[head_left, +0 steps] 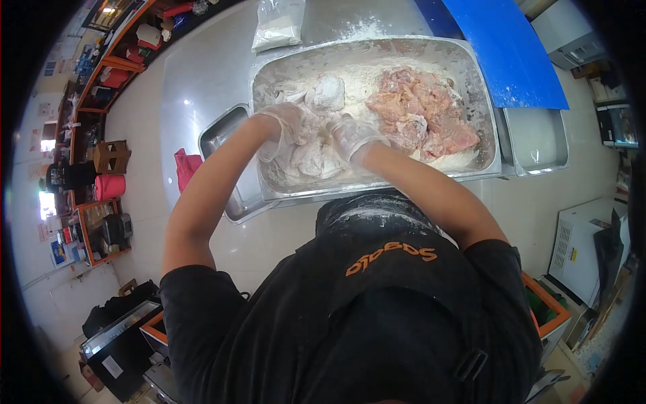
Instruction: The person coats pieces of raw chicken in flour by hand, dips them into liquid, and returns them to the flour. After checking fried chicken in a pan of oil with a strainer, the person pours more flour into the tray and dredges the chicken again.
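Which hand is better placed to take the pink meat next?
Probably the right hand: it is close beside the pink meat, while the left hand is farther away, among the floury pieces.

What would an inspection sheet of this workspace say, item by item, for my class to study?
Surface: metal table, dusted with white powder behind the large tray
Job's things: in the large tray, coated pieces at left, pinkish meat at right, loose powder around them
Clutter: bag of white powder behind the large tray; blue sheet at right; smaller trays either side; red cloth at far left
Hands: left and right, in clear gloves, among the coated pieces; grip hidden
Cables: nothing seen near the large tray
Surroundings: orange-edged shelves at left, white appliance at right, pale floor
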`<state>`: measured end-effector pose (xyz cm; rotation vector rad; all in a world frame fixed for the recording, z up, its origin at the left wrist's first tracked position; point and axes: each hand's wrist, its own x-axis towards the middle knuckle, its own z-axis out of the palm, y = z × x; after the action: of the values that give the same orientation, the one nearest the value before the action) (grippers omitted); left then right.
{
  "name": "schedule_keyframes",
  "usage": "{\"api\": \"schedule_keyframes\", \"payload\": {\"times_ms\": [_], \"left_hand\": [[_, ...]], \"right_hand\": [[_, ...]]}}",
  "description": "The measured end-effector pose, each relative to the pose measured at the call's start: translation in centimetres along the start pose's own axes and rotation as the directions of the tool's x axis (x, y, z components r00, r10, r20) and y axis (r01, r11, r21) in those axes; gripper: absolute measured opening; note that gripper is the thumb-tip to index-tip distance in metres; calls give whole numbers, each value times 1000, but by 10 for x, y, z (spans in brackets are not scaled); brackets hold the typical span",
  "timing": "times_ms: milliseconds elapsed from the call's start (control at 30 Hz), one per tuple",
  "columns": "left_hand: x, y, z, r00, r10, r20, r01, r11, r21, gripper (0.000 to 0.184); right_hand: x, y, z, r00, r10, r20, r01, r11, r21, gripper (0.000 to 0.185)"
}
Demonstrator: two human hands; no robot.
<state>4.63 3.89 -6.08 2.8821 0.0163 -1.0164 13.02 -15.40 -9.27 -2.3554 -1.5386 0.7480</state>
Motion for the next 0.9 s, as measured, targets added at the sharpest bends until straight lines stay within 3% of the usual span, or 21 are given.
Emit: {"api": "schedule_keyframes", "payload": {"times_ms": [67, 133, 200, 300, 367, 433, 467, 533, 633, 767, 900], "left_hand": [[-5, -16, 15, 998, 50, -33, -46, 992, 116, 27], [-19, -12, 1, 995, 1, -102, 5, 998, 56, 28], [-48, 2, -13, 970, -171, -172, 136, 970, -200, 29], [-60, 36, 5, 947, -234, -222, 203, 967, -153, 30], [-65, 43, 5, 981, -174, -81, 157, 970, -184, 30], [-64, 43, 5, 992, -125, -3, 121, 967, -226, 25], [-62, 41, 5, 982, -182, -59, 160, 951, -264, 26], [-55, 38, 5, 943, -289, -164, 221, 914, -341, 30], [-25, 42, 25, 902, -148, -406, 58, 972, -226, 31], [10, 43, 34, 994, -5, -108, -5, 996, -94, 31], [5, 41, 0, 999, 44, 26, -43, 999, -24, 32]], "right_hand": [[11, 6, 2, 995, -35, 89, 29, 998, 61, 28], [4, 2, -20, 997, -42, 67, 37, 996, 77, 27], [5, 7, -27, 998, -62, 13, 60, 994, 90, 27], [11, 26, -24, 989, -94, -117, 106, 989, 104, 26], [9, 31, -24, 977, -111, -180, 133, 985, 111, 25], [5, 24, -30, 997, -73, -35, 75, 996, 45, 27], [4, 22, -31, 998, -47, 34, 47, 999, 9, 28], [11, 29, -10, 992, -123, 6, 123, 992, 13, 26], [15, 27, 0, 994, -101, 34, 101, 995, -12, 27], [14, 6, -19, 981, -13, 193, 34, 994, -103, 29], [6, 1, -27, 989, 6, 147, 2, 999, -54, 29]]}}
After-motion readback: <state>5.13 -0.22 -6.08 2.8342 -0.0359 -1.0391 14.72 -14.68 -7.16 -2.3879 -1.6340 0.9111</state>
